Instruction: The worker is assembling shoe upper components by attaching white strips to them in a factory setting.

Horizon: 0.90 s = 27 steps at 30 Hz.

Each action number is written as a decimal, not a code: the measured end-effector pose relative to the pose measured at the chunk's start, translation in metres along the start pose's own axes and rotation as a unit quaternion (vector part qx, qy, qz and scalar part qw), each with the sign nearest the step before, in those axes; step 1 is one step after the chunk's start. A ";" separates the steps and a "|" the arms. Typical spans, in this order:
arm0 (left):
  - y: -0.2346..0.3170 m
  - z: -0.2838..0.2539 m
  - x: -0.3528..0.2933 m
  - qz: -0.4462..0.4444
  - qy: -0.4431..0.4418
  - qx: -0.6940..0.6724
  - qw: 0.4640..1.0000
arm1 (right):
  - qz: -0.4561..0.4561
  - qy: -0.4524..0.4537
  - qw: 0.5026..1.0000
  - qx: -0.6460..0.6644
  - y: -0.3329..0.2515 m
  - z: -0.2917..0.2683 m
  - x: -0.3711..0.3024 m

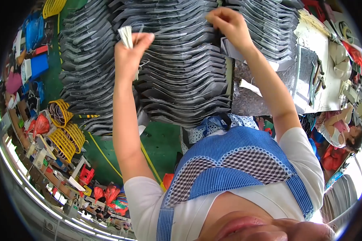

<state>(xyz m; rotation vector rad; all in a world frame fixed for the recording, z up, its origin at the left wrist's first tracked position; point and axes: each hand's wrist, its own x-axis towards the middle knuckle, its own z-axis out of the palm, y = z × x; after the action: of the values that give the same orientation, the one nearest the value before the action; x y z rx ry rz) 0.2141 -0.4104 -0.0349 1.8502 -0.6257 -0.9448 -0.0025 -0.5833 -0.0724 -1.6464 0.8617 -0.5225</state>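
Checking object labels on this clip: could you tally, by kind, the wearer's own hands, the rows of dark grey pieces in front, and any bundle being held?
Hands: 2, the left hand and right hand
Rows: 3, the left row, middle row and right row
Held bundles: 1, the pale bundle in the left hand
Total: 6

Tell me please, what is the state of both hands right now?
Left hand: closed, holding a white bundle.
Right hand: fingers curled; whether it holds anything cannot be told.
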 end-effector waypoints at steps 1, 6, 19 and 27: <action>-0.003 0.003 0.015 0.015 0.018 0.059 0.998 | -0.056 0.028 0.997 -0.040 0.028 -0.001 0.022; -0.036 0.013 0.049 0.002 0.087 0.263 0.961 | -0.298 0.091 0.941 -0.133 0.055 0.019 0.050; -0.040 -0.005 0.084 0.105 0.187 0.479 0.851 | -0.085 0.076 0.910 -0.399 0.050 0.027 0.069; 0.023 0.008 0.027 0.064 0.047 0.100 0.992 | -0.037 -0.120 0.979 0.160 -0.044 0.068 0.044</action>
<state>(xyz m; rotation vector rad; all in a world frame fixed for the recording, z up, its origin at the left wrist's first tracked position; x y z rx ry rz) 0.2224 -0.4442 -0.0253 1.9922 -0.7938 -0.7282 0.0869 -0.5704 -0.0522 -1.4132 0.5115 -0.4746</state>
